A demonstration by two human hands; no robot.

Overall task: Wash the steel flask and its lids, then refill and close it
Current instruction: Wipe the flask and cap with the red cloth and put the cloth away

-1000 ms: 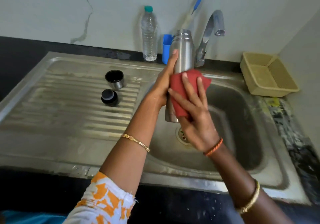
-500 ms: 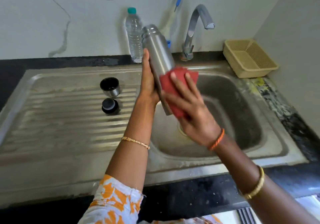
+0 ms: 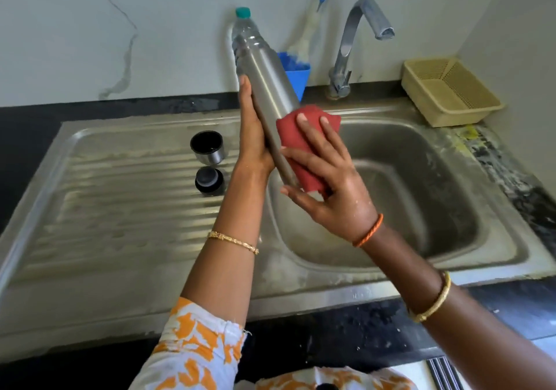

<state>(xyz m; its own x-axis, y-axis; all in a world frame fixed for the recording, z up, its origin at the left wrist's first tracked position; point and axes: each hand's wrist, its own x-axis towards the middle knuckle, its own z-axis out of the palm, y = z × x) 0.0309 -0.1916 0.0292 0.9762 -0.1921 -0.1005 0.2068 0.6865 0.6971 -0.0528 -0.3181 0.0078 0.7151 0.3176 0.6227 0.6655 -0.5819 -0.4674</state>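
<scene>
Flask: steel flask (image 3: 267,88) held over the left part of the sink basin (image 3: 421,209), open mouth up and tilted toward the upper left; it leans further left than half a second ago, its mouth now overlapping the plastic water bottle (image 3: 245,28) behind it.
Left hand: left hand (image 3: 254,136) lies flat along the flask's left side, fingers straight and pressed together, supporting it as before.
Right hand: right hand (image 3: 328,185) presses a red cloth (image 3: 304,145) against the lower right of the flask, fingers spread over the cloth, thumb reaching under the flask's base; the cloth sits lower on the body than a second ago.
Lids: steel cup lid (image 3: 207,147), mouth up, and black inner stopper (image 3: 209,180) stand on the ribbed drainboard (image 3: 105,209), stopper just in front of the cup; unmoved.
Tap: faucet (image 3: 358,37) at the back rim, no water seen running.
Surroundings: blue cup (image 3: 296,73) with a brush behind the flask; beige basket (image 3: 445,91) at the sink's right rear corner.
View: the camera has shifted since the earlier frames.
</scene>
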